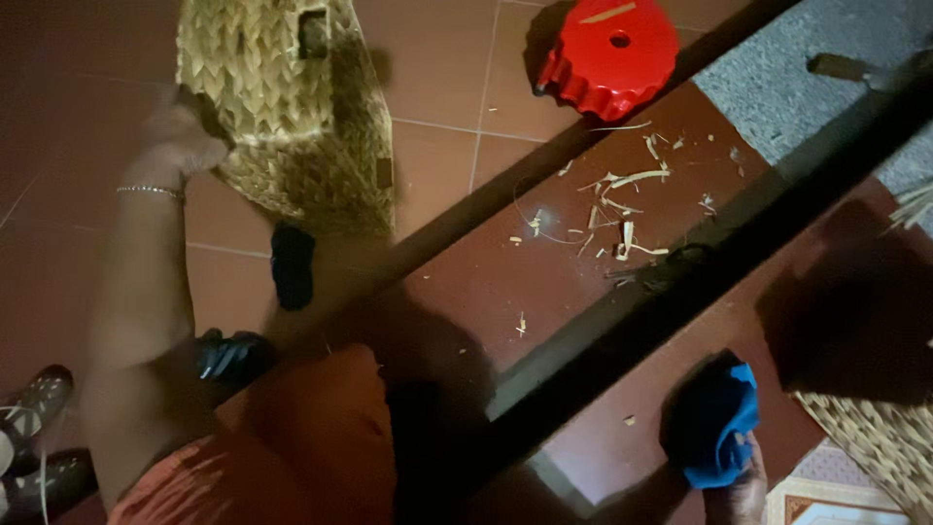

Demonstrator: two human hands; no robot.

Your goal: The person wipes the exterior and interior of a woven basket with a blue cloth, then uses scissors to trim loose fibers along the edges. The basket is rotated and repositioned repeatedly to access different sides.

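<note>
My left hand (pixel 180 136) grips the rim of a woven straw basket (pixel 292 107) that hangs tilted over the red tiled floor at the upper left. A thin bracelet circles that wrist. At the lower right, my right hand (pixel 739 491) is closed on a crumpled blue cloth (pixel 724 428) just above a dark red step. My orange garment fills the bottom middle.
A red plastic stool (pixel 612 53) stands at the top middle. Straw scraps (pixel 622 209) litter the dark red step (pixel 505 282). Another woven basket (pixel 875 437) sits at the lower right beside a patterned mat. Sandals (pixel 34 428) lie at the lower left. A black object (pixel 292 264) lies under the basket.
</note>
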